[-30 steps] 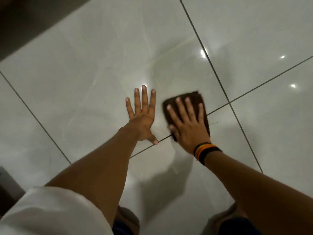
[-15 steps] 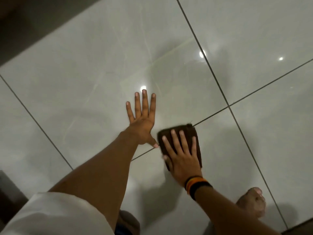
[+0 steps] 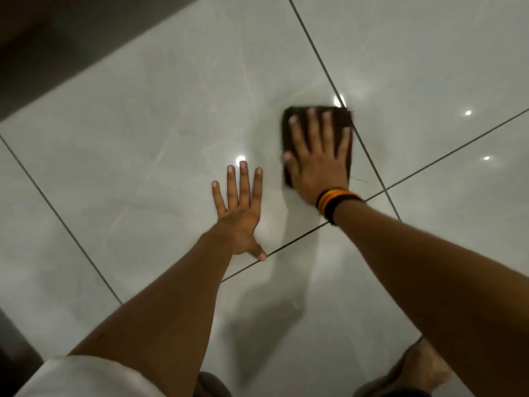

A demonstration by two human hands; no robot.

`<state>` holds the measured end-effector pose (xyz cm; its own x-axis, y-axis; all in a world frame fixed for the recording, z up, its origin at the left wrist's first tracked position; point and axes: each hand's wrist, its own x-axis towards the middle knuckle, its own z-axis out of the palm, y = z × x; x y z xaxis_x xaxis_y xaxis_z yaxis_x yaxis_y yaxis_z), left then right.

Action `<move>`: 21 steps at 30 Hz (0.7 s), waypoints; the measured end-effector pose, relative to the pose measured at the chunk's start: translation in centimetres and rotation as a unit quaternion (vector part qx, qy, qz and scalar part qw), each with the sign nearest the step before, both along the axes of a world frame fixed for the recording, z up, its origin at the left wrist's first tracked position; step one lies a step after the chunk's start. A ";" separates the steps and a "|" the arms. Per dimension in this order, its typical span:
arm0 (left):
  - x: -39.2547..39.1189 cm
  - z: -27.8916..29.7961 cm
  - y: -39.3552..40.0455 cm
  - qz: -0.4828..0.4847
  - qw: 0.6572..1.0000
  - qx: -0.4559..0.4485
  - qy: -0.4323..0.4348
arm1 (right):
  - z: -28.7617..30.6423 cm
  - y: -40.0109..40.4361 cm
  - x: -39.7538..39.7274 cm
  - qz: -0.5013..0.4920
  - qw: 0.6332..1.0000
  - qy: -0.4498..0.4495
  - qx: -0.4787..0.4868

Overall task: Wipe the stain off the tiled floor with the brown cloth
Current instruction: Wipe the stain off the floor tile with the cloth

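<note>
A folded brown cloth (image 3: 345, 118) lies flat on the glossy grey tiled floor (image 3: 160, 133), just left of a dark grout line. My right hand (image 3: 317, 159) presses down on the cloth with fingers spread, covering most of it; an orange and black wristband sits on that wrist. My left hand (image 3: 242, 209) rests flat on the tile to the left and nearer me, fingers apart, holding nothing. A faint thin dark mark (image 3: 359, 179) shows on the tile beside the cloth's right edge. No clear stain is visible elsewhere.
Dark grout lines (image 3: 380, 179) cross to the right of the cloth. A dark wall base or furniture edge (image 3: 57, 53) runs along the top left. My bare foot (image 3: 420, 368) shows at the bottom right. Ceiling lights reflect on the tiles.
My right hand has pushed the cloth away from me and to the right, from beside my left thumb up to the far grout line. My left hand has stayed planted.
</note>
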<state>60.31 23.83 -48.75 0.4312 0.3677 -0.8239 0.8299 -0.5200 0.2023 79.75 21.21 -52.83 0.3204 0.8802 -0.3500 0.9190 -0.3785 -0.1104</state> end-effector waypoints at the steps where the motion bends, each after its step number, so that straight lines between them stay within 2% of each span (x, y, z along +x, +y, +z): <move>1: 0.0 0.1 0.0 0.003 1.000 0.001 -0.003 | 0.3 -2.4 -1.1 0.092 0.996 0.008 -0.009; 2: 0.0 0.2 0.0 0.006 1.000 -0.001 -0.007 | 0.8 -5.6 -1.7 0.158 0.987 0.025 -0.024; 4: -0.1 0.1 -0.1 0.005 1.000 -0.004 -0.012 | 1.4 -12.2 -0.8 0.187 0.980 0.043 -0.052; 7: -0.5 -0.4 -0.2 -0.004 1.000 0.002 -0.013 | 1.9 -14.6 3.3 0.055 0.995 0.037 -0.070; 10: -0.9 -0.7 -0.2 -0.005 1.000 0.005 -0.023 | 0.9 -6.8 5.2 -0.135 0.989 0.036 -0.049; 12: -1.0 -0.8 -0.4 -0.011 0.999 0.011 -0.028 | 0.7 -1.3 4.4 -0.173 0.984 0.037 -0.028; 14: -0.8 -1.0 -0.6 -0.012 0.999 0.018 -0.025 | 0.5 0.2 2.1 -0.069 0.997 0.020 -0.010; 17: -0.6 -0.6 -0.8 -0.002 0.999 0.036 -0.022 | 1.0 -5.3 -2.1 0.131 0.991 0.020 -0.018; 21: -1.4 1.2 -1.7 0.038 0.995 0.069 -0.069 | 3.3 -16.9 -6.4 0.217 0.969 0.073 -0.090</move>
